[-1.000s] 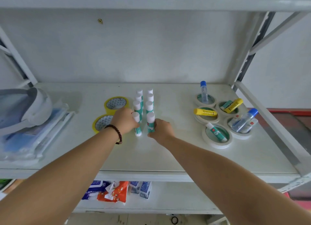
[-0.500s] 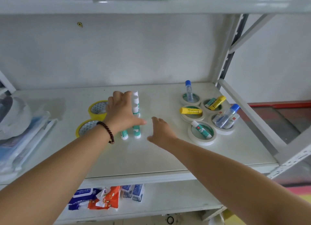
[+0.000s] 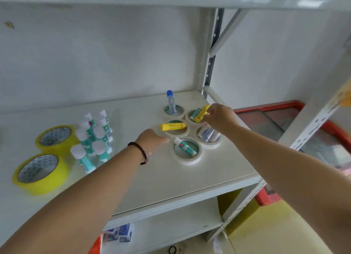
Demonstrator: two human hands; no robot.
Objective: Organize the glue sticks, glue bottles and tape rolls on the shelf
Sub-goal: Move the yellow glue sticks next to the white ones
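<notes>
Several green-and-white glue sticks [image 3: 95, 138] stand upright in two rows on the white shelf [image 3: 161, 177]. Two yellow tape rolls [image 3: 40, 172] lie to their left. On the right, several white tape rolls [image 3: 187, 152] lie flat with items inside: a blue-capped glue bottle [image 3: 171, 103] upright, a yellow glue stick [image 3: 172, 126], a green glue stick [image 3: 185, 147]. My right hand [image 3: 218, 117] pinches a second yellow glue stick [image 3: 201, 113] in the far right roll. My left hand [image 3: 152, 140] hovers by the white rolls, fingers extended, holding nothing.
A grey metal upright [image 3: 210, 64] and a diagonal brace bound the shelf on the right. A red-rimmed bin [image 3: 284, 121] sits beyond it. Packets [image 3: 117, 234] lie on the lower shelf. Another shelf board runs overhead.
Both hands left the standing glue sticks and moved right to the white tape rolls. My right hand now grips the yellow glue stick in the far roll. The camera turned right.
</notes>
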